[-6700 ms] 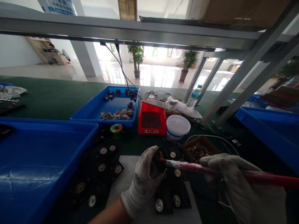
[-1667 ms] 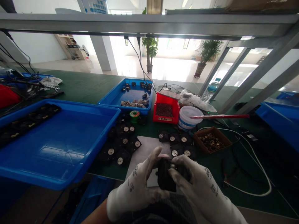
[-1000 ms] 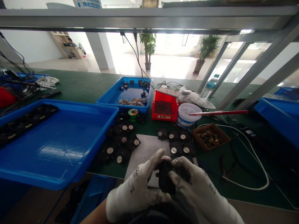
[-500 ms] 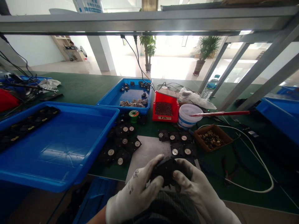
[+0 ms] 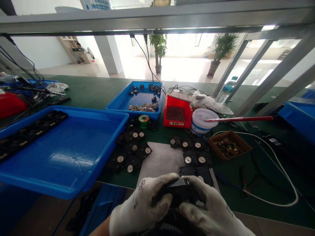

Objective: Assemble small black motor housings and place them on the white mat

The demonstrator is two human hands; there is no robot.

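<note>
Two gloved hands share one black part (image 5: 180, 193) low at the front edge of the counter (image 5: 91, 93). The left hand (image 5: 144, 201) pinches its left side between thumb and fingers; the right hand (image 5: 211, 205) curls over the other side, thumb low against it (much of the part is hidden by the gloves). On the counter, six silvery discs (image 5: 148, 150) show on the black pieces left of one pale sheet (image 5: 162, 159). Five more show clearly on the pieces at its right, and a sixth there is partly covered by the right hand. One large blue tray (image 5: 73, 147) holds a black strip (image 5: 34, 132) with four visible brass-coloured rings. Behind stands one smaller blue tray (image 5: 141, 96), with one green spool (image 5: 144, 122) in front of it. Then come one red bin (image 5: 187, 124) of small dark bits, one white tub (image 5: 200, 127), one cardboard box (image 5: 242, 141) of rings (too many to count) and one bottle (image 5: 225, 91).

Half a second ago the part showed a broad face; now it is turned, a flat upper edge catching the light. The red stick (image 5: 248, 119), in the right hand in the earliest view, now lies across the tub.
</note>
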